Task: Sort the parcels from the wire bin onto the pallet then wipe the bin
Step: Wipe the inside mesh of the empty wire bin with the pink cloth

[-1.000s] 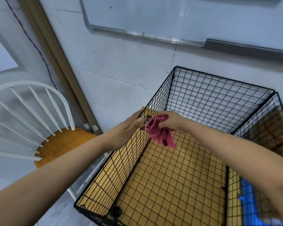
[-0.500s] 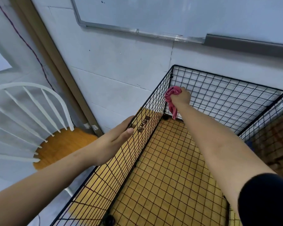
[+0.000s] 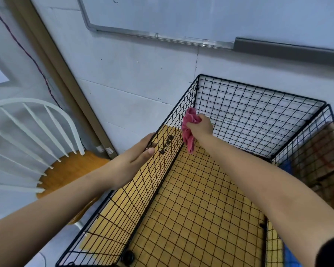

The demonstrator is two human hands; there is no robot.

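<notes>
The black wire bin [image 3: 258, 116] is set against a white wall [image 3: 143, 74], beside a white chair [image 3: 33, 120]. The top rim of its left panel is pinched by the left hand [image 3: 137, 155], thumb inside and fingers outside. A crumpled pink cloth [image 3: 188, 132] is clenched in the right hand [image 3: 201, 125] and pressed to that panel's inner face near the far corner.

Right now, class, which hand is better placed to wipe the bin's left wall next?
Right hand: it grips the pink cloth inside the bin by that wall; the left hand, holding no cloth, pinches the bin's edge.
</notes>
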